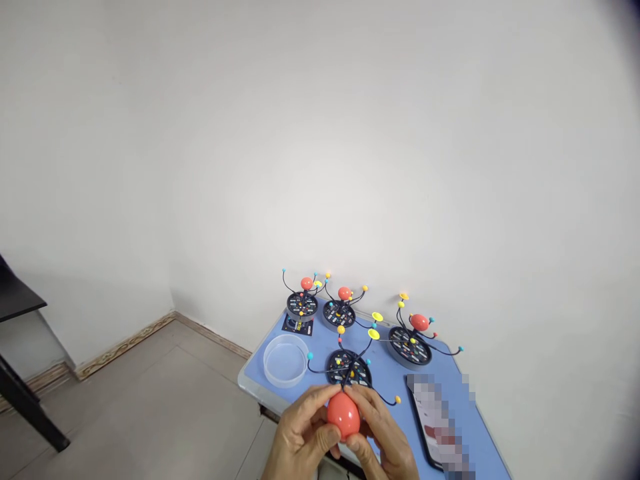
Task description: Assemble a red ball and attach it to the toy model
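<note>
My left hand (303, 430) and my right hand (381, 433) both grip a glossy orange-red ball (343, 415) at the near edge of the table. Just beyond it stands a solar-system-style model on a round black base (349, 369), with thin black wires ending in small yellow, cyan and orange beads. The ball sits at the hub of those wires, and my fingers hide the join. Farther back stand several similar models (339, 313), each topped by an orange-red ball.
The blue table (385, 373) has a pale rim and stands in a room corner against a white wall. On it are a round clear plastic tub (285, 361), a small dark card (297, 325) and a phone (440, 420) with a pixelated screen. A dark chair or table (15, 300) stands at far left.
</note>
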Tool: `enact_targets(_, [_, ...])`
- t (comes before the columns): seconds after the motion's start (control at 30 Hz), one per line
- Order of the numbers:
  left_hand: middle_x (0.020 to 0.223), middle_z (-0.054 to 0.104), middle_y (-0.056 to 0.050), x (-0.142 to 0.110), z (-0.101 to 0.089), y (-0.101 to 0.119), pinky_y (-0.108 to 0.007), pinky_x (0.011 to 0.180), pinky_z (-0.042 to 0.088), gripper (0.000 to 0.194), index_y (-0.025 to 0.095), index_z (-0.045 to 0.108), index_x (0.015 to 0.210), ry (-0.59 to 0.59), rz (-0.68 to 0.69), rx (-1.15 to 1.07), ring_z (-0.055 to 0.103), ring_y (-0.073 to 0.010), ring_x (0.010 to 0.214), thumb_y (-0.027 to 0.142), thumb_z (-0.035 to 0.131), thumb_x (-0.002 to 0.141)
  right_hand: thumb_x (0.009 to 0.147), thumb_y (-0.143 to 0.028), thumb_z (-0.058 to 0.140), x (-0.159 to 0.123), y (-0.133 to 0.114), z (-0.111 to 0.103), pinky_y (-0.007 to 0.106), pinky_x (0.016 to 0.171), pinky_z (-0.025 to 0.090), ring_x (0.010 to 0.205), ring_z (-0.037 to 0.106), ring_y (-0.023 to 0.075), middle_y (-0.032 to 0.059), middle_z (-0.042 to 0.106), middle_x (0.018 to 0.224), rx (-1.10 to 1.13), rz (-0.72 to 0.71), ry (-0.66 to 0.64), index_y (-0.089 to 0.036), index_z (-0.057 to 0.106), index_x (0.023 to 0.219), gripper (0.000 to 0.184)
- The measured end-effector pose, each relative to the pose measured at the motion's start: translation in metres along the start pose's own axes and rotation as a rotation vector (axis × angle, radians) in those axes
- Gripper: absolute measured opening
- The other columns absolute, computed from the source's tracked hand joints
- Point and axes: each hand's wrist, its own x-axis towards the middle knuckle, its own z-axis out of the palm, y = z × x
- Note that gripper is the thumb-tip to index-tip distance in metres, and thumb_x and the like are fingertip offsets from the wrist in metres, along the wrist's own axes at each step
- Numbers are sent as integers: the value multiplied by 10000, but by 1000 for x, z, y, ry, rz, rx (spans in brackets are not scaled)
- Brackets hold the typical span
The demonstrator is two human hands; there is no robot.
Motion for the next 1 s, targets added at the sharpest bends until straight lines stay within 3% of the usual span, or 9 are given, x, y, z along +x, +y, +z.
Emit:
enact_targets(0.1, [1180, 604, -93, 2, 1, 3, -236, 619, 551, 373, 303, 716, 1190, -48, 124, 102, 624, -146, 735, 455, 660, 855, 950, -447, 517, -3, 0, -1, 288, 762, 594, 1086, 648, 271, 105, 629, 1231, -4, 6, -5, -314, 585, 1345, 422])
enact_targets(0.23, [1052, 619, -82, 1, 4, 12, -234, 636, 551, 368, 301, 684, 1240, -111, 92, 174, 614, -148, 726, 438, 584, 913, 948, -420, 532, -5, -1, -2, 319, 834, 570, 1100, 629, 267, 95, 605, 1233, -66, -68, 11, -348, 552, 1374, 433])
enact_targets(0.33, [1122, 630, -98, -2, 2, 10, -263, 737, 561, 393, 289, 647, 1291, -117, 137, 259, 639, -189, 848, 427, 545, 938, 959, -425, 509, -6, -4, 0, 316, 810, 567, 1054, 634, 252, 99, 604, 1202, -22, -54, 6, -337, 556, 1370, 423])
enact_targets(0.43, [1277, 605, -105, -4, -5, -2, -312, 927, 524, 417, 305, 596, 1348, -86, 304, 411, 611, -252, 1101, 390, 547, 943, 969, -459, 467, -4, -8, 2, 310, 744, 579, 925, 663, 235, 108, 647, 1124, 58, 71, 11, -283, 616, 1306, 409])
enact_targets(0.5, [1316, 597, -101, -5, -9, -10, -322, 965, 514, 437, 316, 554, 1386, -80, 379, 485, 597, -261, 1165, 357, 537, 952, 958, -487, 472, -3, -10, 4, 330, 778, 577, 893, 672, 235, 100, 679, 1066, 79, 129, 28, -273, 670, 1234, 401])
enact_targets(0.6, [1340, 592, -94, -5, -13, -18, -334, 1018, 495, 470, 329, 500, 1426, -62, 450, 559, 584, -258, 1214, 324, 532, 957, 931, -543, 490, -2, -10, 5, 325, 784, 573, 874, 677, 239, 84, 711, 958, 104, 215, 30, -270, 720, 1156, 422])
enact_targets(0.73, [1367, 585, -89, -3, -14, -25, -334, 1035, 493, 511, 338, 462, 1450, -53, 483, 622, 585, -251, 1229, 301, 553, 948, 912, -616, 463, 1, -12, 5, 261, 539, 531, 666, 632, 188, 71, 702, 934, 236, 444, -39, -254, 707, 1183, 514])
enact_targets(0.83, [1367, 596, -89, -3, -13, -29, -334, 1018, 510, 528, 343, 462, 1448, 9, 512, 649, 596, -254, 1223, 285, 576, 936, 888, -631, 496, 2, -14, 6, 263, 496, 488, 539, 539, 141, 61, 695, 950, 339, 564, -51, -244, 706, 1179, 528])
enact_targets(1.0, [1373, 602, -115, -6, -17, -32, -310, 1000, 518, 608, 336, 394, 1486, -37, 611, 769, 623, -253, 1205, 176, 579, 929, 825, -655, 589, -3, -6, 11, 250, 469, 398, 506, 423, 124, 7, 574, 626, 468, 684, -3, -198, 745, 1070, 542])
